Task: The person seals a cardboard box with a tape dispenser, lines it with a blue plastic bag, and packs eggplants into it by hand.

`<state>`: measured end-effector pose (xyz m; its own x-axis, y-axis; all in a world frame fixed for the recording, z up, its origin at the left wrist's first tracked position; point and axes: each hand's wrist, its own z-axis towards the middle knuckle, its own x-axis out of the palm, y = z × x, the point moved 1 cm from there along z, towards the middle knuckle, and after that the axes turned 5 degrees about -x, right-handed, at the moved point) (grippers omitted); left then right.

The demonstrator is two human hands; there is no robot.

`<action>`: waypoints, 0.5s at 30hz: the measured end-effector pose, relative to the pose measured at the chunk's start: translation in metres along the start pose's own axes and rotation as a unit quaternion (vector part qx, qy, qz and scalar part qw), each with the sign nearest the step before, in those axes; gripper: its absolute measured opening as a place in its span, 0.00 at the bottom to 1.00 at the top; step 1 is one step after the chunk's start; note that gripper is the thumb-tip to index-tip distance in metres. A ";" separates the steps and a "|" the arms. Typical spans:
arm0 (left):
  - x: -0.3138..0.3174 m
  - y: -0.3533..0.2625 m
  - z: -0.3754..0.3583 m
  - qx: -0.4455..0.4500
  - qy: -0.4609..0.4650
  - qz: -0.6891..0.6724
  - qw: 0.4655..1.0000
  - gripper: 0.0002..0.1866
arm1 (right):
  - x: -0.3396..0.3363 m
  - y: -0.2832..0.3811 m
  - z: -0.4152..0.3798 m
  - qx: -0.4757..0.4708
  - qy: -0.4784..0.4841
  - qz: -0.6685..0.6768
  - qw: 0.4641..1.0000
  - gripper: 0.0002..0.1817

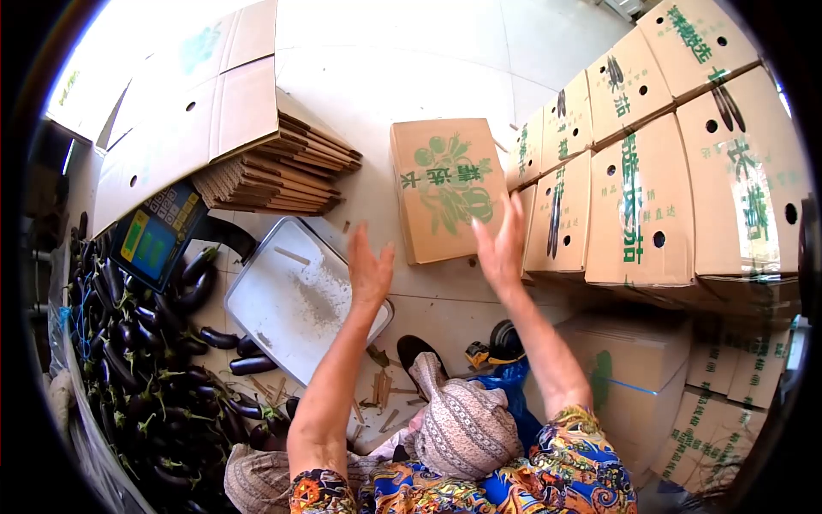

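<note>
A cardboard box [419, 231] with green vegetable print stands upright on the floor in front of me. My right hand [503, 248] is raised with its fingers apart, and its fingertips overlap the box's near right corner in this view. My left hand [370, 271] is open too, held up over the right edge of a metal scale platform [300, 295], left of the box. Nothing shows in either palm. Below my right hand, by my foot, lies a tape dispenser [481, 353].
Eggplants [171, 403] form a large heap on the left, beside the scale's display [150, 244]. Flattened cartons [282, 167] are stacked beyond it. Packed eggplant boxes [638, 201] make a wall on the right. Cardboard scraps [377, 394] litter the floor near my shoe [419, 355].
</note>
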<state>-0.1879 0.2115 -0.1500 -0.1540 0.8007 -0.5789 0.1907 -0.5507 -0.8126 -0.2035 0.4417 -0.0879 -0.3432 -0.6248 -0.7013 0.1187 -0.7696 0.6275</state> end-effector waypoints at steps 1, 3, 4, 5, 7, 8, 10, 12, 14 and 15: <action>0.006 0.014 0.003 -0.104 0.130 -0.121 0.979 0.38 | -0.001 -0.006 -0.025 0.032 -0.004 0.028 0.999 0.37; 0.015 0.010 -0.010 -0.143 0.173 -0.193 0.955 0.39 | 0.016 -0.033 -0.078 0.248 -0.007 0.179 0.952 0.39; 0.024 0.006 -0.020 -0.163 0.194 -0.228 0.940 0.39 | 0.027 -0.045 -0.094 0.368 -0.015 0.263 0.892 0.41; 0.035 0.007 -0.027 -0.191 0.226 -0.279 0.914 0.38 | 0.037 -0.047 -0.097 0.340 -0.015 0.283 0.897 0.42; 0.046 -0.004 -0.036 -0.168 0.225 -0.290 0.915 0.38 | 0.045 -0.029 -0.077 0.311 0.000 0.356 0.881 0.46; 0.050 -0.010 -0.038 -0.155 0.221 -0.297 0.916 0.38 | 0.052 -0.037 -0.067 0.288 -0.031 0.323 0.901 0.45; 0.066 -0.016 -0.045 -0.172 0.274 -0.340 0.883 0.37 | 0.066 -0.050 -0.044 0.237 -0.098 0.252 0.933 0.44; 0.075 -0.024 -0.042 -0.160 0.298 -0.350 0.874 0.36 | 0.051 -0.066 -0.004 0.242 -0.078 0.239 0.937 0.44; 0.077 -0.035 -0.031 -0.123 0.296 -0.325 0.890 0.35 | 0.044 -0.061 0.023 0.139 -0.173 0.023 0.975 0.44; 0.077 -0.029 -0.025 -0.159 0.283 -0.347 0.880 0.35 | 0.040 -0.046 0.030 0.079 -0.125 0.000 0.989 0.44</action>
<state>-0.1815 0.2955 -0.1692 0.1507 0.9569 0.2482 0.5166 0.1378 -0.8450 -0.2506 0.4561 -0.1346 -0.5652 -0.5577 -0.6078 -0.0220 -0.7264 0.6869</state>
